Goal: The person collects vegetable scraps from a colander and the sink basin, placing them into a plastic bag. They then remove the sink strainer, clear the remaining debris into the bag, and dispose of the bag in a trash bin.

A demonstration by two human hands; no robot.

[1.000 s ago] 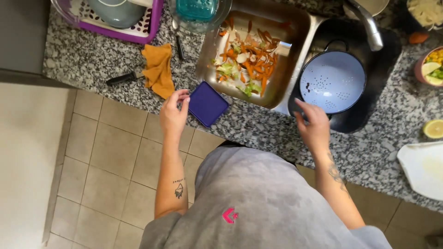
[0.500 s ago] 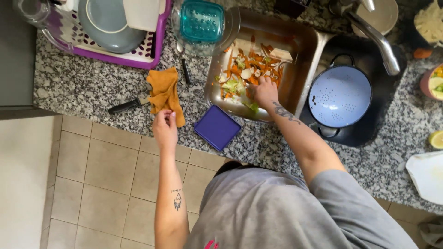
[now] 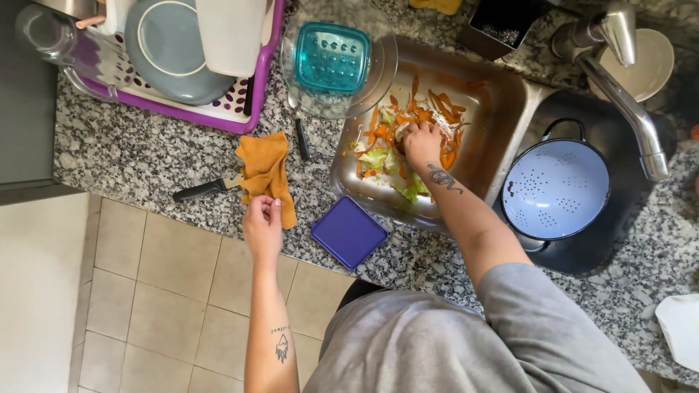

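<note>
My right hand (image 3: pixel 422 143) reaches into the steel sink basin (image 3: pixel 502 124) and its fingers are closed on the vegetable peelings (image 3: pixel 386 145), orange and green scraps piled there. My left hand (image 3: pixel 263 222) rests at the counter's front edge, pinching the lower corner of an orange cloth (image 3: pixel 266 173). A black-handled knife (image 3: pixel 202 190) lies partly under that cloth. A purple square lid (image 3: pixel 349 232) lies on the granite counter (image 3: pixel 145 160) between my hands.
A purple dish rack (image 3: pixel 240 109) with a grey plate (image 3: pixel 171 47) stands at the back left. A teal container (image 3: pixel 331 57) sits in a glass bowl. A pale blue colander (image 3: pixel 555 191) rests in a dark pot under the faucet (image 3: pixel 626 94).
My right hand went from the pot over to the sink and now digs deeper into the peelings. My left hand left the purple lid and took the cloth's corner.
</note>
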